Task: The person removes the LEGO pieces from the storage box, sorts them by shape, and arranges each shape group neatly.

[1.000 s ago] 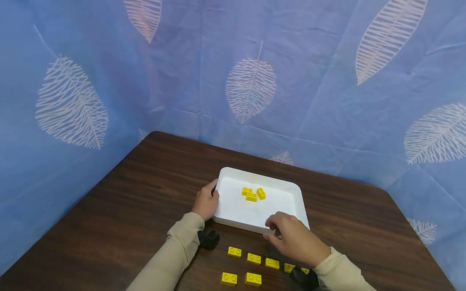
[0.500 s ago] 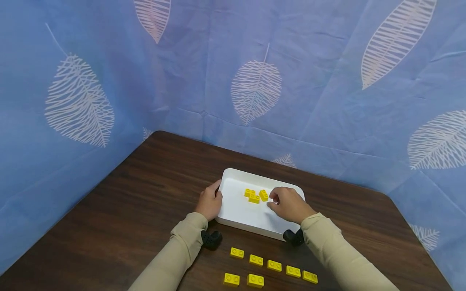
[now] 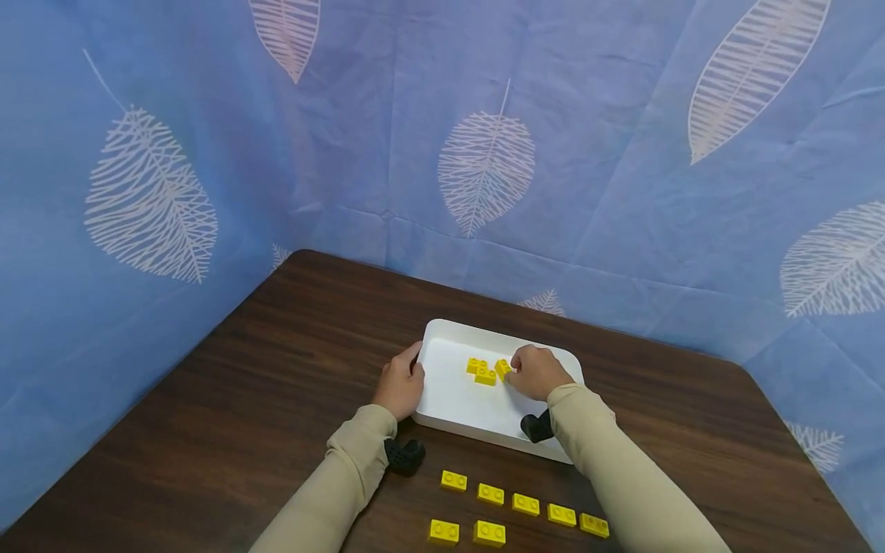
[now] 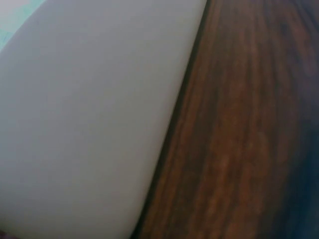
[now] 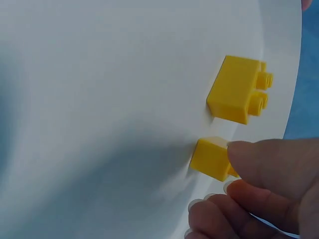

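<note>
A white tray [image 3: 449, 399] lies on the table with 3 yellow toy building bricks in it. My left hand [image 3: 399, 385] rests along the tray's left wall, its thumb beside the rim. The left wrist view shows just the tray's outer wall [image 4: 94, 119] and the tabletop. Inside the tray, my right hand [image 3: 539, 374] pinches the rightmost building brick [image 5: 209, 157] at its studded end, thumb above and index finger below. Two other bricks sit together just left of it, the back one [image 3: 475, 365] overlapping the front one [image 3: 485, 377] in the head view.
On the dark wooden table [image 3: 276, 361], several yellow bricks form a row [image 3: 525, 504] in front of the tray. Two more [image 3: 444, 531] lie nearer me. A blue leaf-patterned cloth [image 3: 387, 138] hangs behind the table and along its left side.
My right hand has moved from above the tray's front edge, in and leftward to the rightmost brick, its fingers closing on it. My left hand stays at the tray's left wall.
</note>
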The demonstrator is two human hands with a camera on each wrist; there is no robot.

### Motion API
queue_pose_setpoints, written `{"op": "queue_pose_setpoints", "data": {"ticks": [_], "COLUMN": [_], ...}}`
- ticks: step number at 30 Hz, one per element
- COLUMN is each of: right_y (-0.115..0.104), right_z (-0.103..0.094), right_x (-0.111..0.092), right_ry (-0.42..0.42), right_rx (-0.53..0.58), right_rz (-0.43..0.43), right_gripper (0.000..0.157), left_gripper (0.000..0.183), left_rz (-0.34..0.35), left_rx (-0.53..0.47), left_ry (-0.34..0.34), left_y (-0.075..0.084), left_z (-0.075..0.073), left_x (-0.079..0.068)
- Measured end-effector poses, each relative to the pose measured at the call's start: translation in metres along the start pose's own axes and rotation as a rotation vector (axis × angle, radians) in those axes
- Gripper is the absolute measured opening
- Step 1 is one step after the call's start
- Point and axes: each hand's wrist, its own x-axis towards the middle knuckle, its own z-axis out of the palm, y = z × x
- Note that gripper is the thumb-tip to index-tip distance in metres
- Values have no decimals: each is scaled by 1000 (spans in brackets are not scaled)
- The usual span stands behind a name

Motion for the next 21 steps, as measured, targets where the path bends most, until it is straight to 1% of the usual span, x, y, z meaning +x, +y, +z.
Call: {"op": "queue_pose_setpoints", "data": {"ticks": [7,14,21], "right_y": [0,-2,0], "right_z": [3,4,7], "right_x": [8,12,11], "right_ry": [-31,-24,-20], "right_rx": [-2,-1,5], "right_rz": [54,68,59], "right_gripper": [21,16,16], "left_gripper": [43,44,44], "left_rz": [9,-24,-18], "left_rx": [6,-7,-9], "left_ry": [13,10,-6], "left_y": [-1,-2,0], "left_z": [1,1,2], "left_x": [1,1,0]}}
